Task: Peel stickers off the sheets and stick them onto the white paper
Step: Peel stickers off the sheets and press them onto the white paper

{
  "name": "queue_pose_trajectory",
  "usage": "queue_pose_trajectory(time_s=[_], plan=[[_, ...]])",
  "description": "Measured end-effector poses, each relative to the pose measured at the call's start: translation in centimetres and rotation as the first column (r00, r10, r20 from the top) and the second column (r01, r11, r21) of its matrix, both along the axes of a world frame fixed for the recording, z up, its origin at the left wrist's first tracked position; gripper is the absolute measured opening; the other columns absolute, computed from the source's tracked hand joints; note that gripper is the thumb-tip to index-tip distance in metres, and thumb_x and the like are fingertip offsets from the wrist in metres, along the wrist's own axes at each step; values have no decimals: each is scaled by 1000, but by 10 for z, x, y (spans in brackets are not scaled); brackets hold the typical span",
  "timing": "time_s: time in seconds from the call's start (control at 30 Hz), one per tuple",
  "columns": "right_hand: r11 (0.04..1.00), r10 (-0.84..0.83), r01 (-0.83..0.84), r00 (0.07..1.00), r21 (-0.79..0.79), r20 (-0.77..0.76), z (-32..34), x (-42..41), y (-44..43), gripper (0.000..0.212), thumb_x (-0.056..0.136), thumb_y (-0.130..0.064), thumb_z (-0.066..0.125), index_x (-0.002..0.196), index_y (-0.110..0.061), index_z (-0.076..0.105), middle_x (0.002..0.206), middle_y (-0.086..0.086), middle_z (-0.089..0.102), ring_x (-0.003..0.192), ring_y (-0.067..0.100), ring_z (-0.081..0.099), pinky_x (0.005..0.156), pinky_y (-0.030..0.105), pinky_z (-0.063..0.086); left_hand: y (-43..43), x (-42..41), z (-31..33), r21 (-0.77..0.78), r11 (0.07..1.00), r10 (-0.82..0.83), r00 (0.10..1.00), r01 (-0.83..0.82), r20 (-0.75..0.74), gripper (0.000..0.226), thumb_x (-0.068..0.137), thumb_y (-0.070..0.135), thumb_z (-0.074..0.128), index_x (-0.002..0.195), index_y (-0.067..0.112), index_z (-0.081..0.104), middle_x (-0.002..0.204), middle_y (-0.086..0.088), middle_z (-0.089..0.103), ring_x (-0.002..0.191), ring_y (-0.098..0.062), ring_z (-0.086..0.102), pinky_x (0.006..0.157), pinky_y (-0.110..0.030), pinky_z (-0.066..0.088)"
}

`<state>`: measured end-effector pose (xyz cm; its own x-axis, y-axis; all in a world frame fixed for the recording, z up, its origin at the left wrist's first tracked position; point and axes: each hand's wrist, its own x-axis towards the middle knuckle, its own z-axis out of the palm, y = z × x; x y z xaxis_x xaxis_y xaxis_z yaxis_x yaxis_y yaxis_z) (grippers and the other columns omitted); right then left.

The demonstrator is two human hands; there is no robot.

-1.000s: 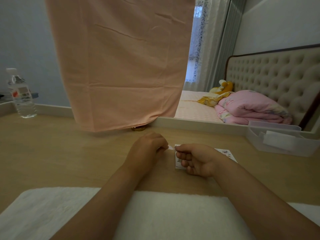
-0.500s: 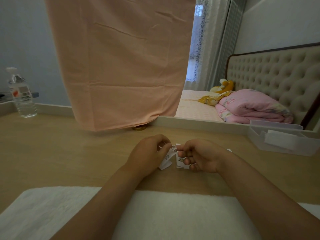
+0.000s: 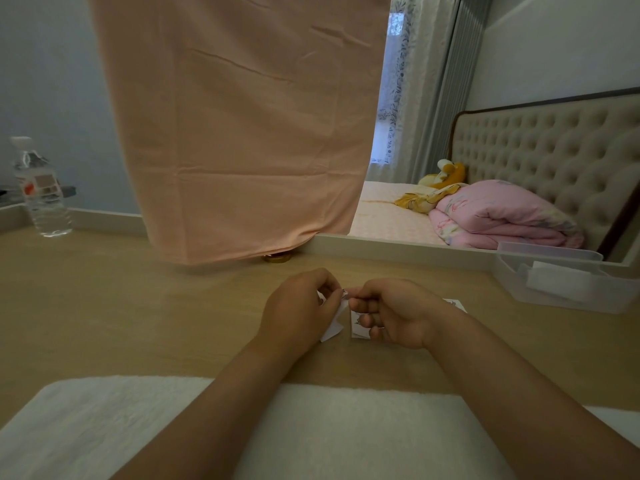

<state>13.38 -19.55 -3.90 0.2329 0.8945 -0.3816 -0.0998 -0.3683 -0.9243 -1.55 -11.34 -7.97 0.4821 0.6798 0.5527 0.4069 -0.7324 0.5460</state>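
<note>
Left hand: your left hand (image 3: pixel 298 306) is curled, its thumb and fingers pinching the top of a small sheet (image 3: pixel 333 326).
Sheet: a white strip hanging tilted from your left fingers, between your 2 hands; you cannot tell whether its lower corner touches the desk (image 3: pixel 138 306).
Right hand: your right hand (image 3: pixel 394 315) has thumb and forefinger pinched together at the sheet's top edge on a tiny sticker (image 3: pixel 345 294); the other fingers are curled underneath.
Sticker: it sits right where your 2 sets of fingertips meet, too small to tell whether it is free of the sheet.
Paper: the white paper (image 3: pixel 356 330) lies flat on the desk under your right hand, with 1 corner showing past your wrist; small prints are on it.
Towel: a white towel (image 3: pixel 346 427) lies along the near edge, under both your forearms.
Bottle: a clear bottle (image 3: pixel 41 195) stands upright at the far left.
Cloth: a pink cloth (image 3: pixel 235 133) hangs over the back of the desk, a gold round thing (image 3: pixel 277 258) showing under its hem.
Bin: a clear bin (image 3: pixel 568 304) stands at the far right, with a white pad (image 3: pixel 557 280) inside.
Bed: a folded pink quilt (image 3: pixel 502 216) and a yellow toy (image 3: pixel 446 173) lie beyond the ledge.
</note>
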Motion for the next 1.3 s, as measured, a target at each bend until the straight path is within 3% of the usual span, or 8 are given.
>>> queue_pose_trajectory(time_s=[0.23, 0.3, 0.4, 0.47, 0.53, 0.7, 1.0, 1.3], plan=[[996, -69, 74, 990, 39, -123, -2, -1, 2, 26, 98, -14, 46, 114, -12, 67, 64, -5, 55, 51, 9, 42, 46, 21, 34, 1, 4, -2, 187, 981, 38, 998, -45, 42, 5, 94, 33, 64, 91, 32, 68, 82, 18, 63, 78, -3, 55, 67, -23, 45], [992, -98, 108, 985, 66, -140, -3, -1, 3, 28, 98, -14, 45, 117, -15, 66, 65, -5, 55, 51, 10, 42, 46, 21, 34, -1, 6, -2, 156, 986, 40, 994, -56, 103, 6, 93, 31, 66, 89, 30, 70, 82, 18, 66, 77, -3, 58, 67, -22, 46], [977, -156, 164, 985, 136, -66, -4, -1, 3, 20, 97, -19, 55, 113, -18, 67, 67, -2, 57, 51, 12, 44, 46, 23, 34, -8, 11, 1, -231, 973, 88, 934, -7, 346, 7, 91, 31, 71, 86, 28, 76, 82, 16, 72, 81, 0, 64, 69, -16, 48], [966, -179, 168, 983, 194, 40, -5, 0, 3, 18, 94, -26, 65, 107, -14, 71, 71, -1, 59, 52, 13, 47, 47, 25, 36, -15, 13, 6, -517, 840, 131, 862, 165, 489, 8, 90, 28, 72, 86, 29, 78, 85, 14, 75, 84, -4, 69, 72, -23, 55], [950, -211, 168, 967, 265, 143, -7, 1, 3, 23, 92, -28, 70, 105, -9, 74, 76, 0, 61, 55, 14, 50, 49, 26, 39, -20, 14, 8, -611, 733, 118, 829, 299, 547, 9, 93, 26, 69, 88, 30, 76, 89, 12, 77, 85, -10, 72, 74, -29, 58], [901, -259, 152, 940, 407, 223, -8, -3, 2, 8, 91, -22, 73, 94, -16, 77, 81, 2, 67, 56, 13, 53, 48, 26, 41, -22, 16, 8, -609, 689, 60, 806, 393, 589, 10, 95, 23, 67, 98, 30, 74, 91, 10, 78, 87, -9, 74, 75, -29, 58], [826, -446, 256, 842, 502, 305, -10, -4, 5, 8, 86, -23, 79, 93, -19, 76, 81, 10, 75, 53, 12, 55, 46, 25, 45, -25, 16, 8, -630, 644, 16, 816, 434, 578, 19, 97, 22, 65, 111, 30, 74, 102, 14, 76, 94, -5, 72, 73, -24, 57], [848, -395, 157, 824, 507, 406, -7, 3, 1, 7, 90, -22, 73, 86, -18, 77, 76, 4, 73, 57, 14, 56, 50, 27, 46, -27, 15, 11, -634, 653, -14, 844, 413, 536, 23, 98, 24, 61, 115, 34, 73, 109, 13, 75, 101, -5, 70, 72, -20, 55]])
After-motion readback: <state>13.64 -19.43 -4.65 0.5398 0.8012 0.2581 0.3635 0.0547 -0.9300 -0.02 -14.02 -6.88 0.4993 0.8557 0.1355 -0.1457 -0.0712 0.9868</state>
